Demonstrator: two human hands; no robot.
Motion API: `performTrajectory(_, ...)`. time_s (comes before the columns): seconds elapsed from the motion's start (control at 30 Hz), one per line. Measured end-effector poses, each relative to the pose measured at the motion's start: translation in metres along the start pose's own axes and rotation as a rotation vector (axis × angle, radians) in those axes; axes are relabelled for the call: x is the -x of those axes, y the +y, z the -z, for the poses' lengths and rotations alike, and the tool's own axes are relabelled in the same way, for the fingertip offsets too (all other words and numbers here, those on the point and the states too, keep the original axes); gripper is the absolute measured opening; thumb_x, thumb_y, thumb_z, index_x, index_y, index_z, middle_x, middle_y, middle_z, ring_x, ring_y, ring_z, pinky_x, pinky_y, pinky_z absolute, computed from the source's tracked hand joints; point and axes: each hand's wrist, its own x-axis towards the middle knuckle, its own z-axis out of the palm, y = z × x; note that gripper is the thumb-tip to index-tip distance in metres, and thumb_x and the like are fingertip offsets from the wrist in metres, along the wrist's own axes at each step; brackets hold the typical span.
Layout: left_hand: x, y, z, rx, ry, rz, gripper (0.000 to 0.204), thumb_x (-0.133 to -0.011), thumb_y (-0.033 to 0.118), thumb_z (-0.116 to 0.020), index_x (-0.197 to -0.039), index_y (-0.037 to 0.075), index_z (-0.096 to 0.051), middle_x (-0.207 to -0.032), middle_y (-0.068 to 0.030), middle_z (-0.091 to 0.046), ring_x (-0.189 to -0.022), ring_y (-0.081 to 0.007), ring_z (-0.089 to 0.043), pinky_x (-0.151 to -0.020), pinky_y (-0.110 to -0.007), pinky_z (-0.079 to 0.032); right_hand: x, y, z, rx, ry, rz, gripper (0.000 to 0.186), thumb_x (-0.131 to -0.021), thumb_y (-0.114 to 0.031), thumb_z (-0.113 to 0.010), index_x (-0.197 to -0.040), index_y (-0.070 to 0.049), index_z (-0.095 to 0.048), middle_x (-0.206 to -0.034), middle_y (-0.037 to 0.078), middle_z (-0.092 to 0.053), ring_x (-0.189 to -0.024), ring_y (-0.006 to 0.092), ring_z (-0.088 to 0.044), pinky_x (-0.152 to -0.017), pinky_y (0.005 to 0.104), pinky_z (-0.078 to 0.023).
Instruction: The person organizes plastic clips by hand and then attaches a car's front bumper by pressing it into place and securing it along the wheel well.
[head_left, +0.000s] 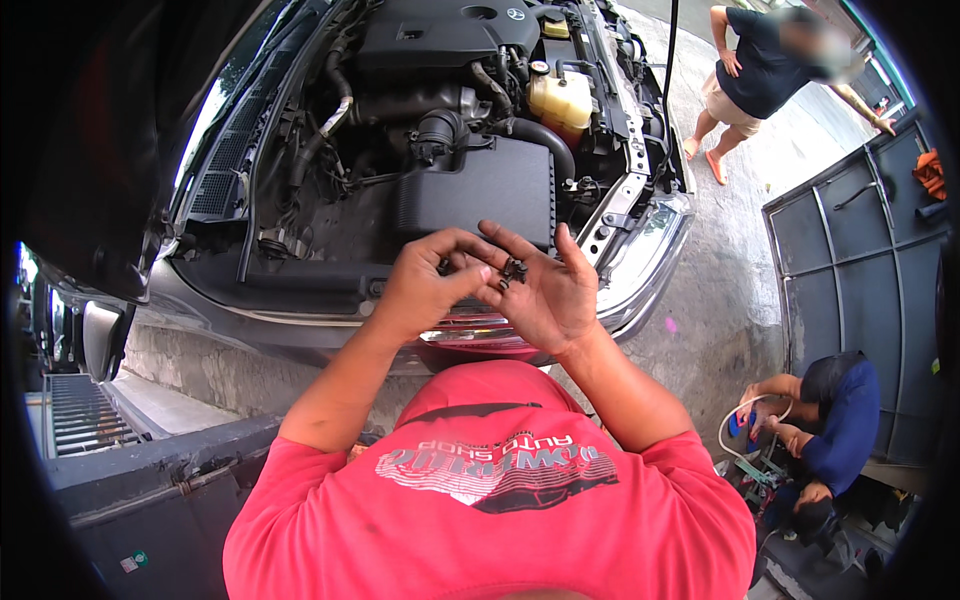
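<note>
Both my hands are together above the front edge of an open engine bay, just before the black air filter box. My right hand is turned palm up with its fingers partly spread. Several small dark fasteners lie on its fingers; their exact kind is too small to tell. Close beside them, my left hand has its thumb and forefinger drawn together, the thumb tip near the right hand's fingers. A dark spot shows between the left fingers, but I cannot make out what it is.
A black engine cover and a yellowish coolant tank fill the bay, with a headlight at its right. One person stands at the far right; another crouches lower right, by a dark metal gate.
</note>
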Motion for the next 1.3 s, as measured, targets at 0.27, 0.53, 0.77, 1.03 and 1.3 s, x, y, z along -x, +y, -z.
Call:
performTrajectory(0.27,0.006,0.013,-0.010,-0.498,-0.041,-0.132,0.052,-0.079,0.003,-0.085,-0.130,0.001,-0.074,-0.096,-0.0031,-0.075,-0.068,-0.0062,-0.052,-0.064,-0.024,-0.048,0.002,0.003,-0.012,-0.027,-0.027,-0.015,0.105,-0.099,-0.070,-0.057,-0.166,0.000,-0.016,-0.161,0.033,-0.036,-0.149,0.0437,-0.042,-0.125,0.0551,-0.035)
performTrajectory(0.53,0.013,0.026,-0.010,-0.569,0.014,-0.122,0.042,-0.077,0.018,-0.087,-0.115,0.002,-0.078,-0.086,-0.0154,-0.077,-0.076,-0.0223,-0.077,-0.071,-0.034,-0.060,0.001,0.010,-0.011,0.054,0.004,-0.122,0.105,-0.098,-0.071,-0.056,-0.169,-0.005,-0.015,-0.164,0.026,-0.036,-0.149,0.0439,-0.042,-0.123,0.0619,-0.033)
performTrajectory(0.77,0.017,0.019,0.004,-0.640,-0.009,0.020,0.029,-0.079,0.023,-0.082,-0.101,0.004,-0.079,-0.077,-0.0121,-0.074,-0.072,-0.0266,-0.074,-0.068,-0.039,-0.057,-0.010,0.025,-0.004,0.149,0.082,-0.115,0.107,-0.099,-0.070,-0.057,-0.166,0.004,-0.020,-0.141,0.022,-0.054,-0.131,0.0379,-0.057,-0.114,0.0496,-0.046)
performTrajectory(1.03,0.033,0.016,0.031,-0.554,-0.042,0.045,0.027,-0.083,0.020,-0.081,-0.103,0.002,-0.078,-0.077,-0.0126,-0.075,-0.071,-0.0239,-0.074,-0.068,-0.039,-0.057,-0.025,0.046,-0.007,0.179,0.075,-0.183,0.104,-0.097,-0.070,-0.059,-0.163,0.005,-0.027,-0.144,0.023,-0.053,-0.132,0.0386,-0.056,-0.117,0.0538,-0.042)
performTrajectory(1.3,0.060,0.009,0.057,-0.437,0.043,0.072,0.027,-0.086,0.020,-0.083,-0.103,-0.001,-0.075,-0.075,-0.0108,-0.074,-0.068,-0.0204,-0.072,-0.064,-0.036,-0.056,-0.038,0.074,-0.014,0.207,0.049,-0.264,0.092,-0.104,-0.068,-0.047,-0.157,0.006,-0.038,-0.149,0.018,-0.055,-0.137,0.0339,-0.056,-0.117,0.0487,-0.044)
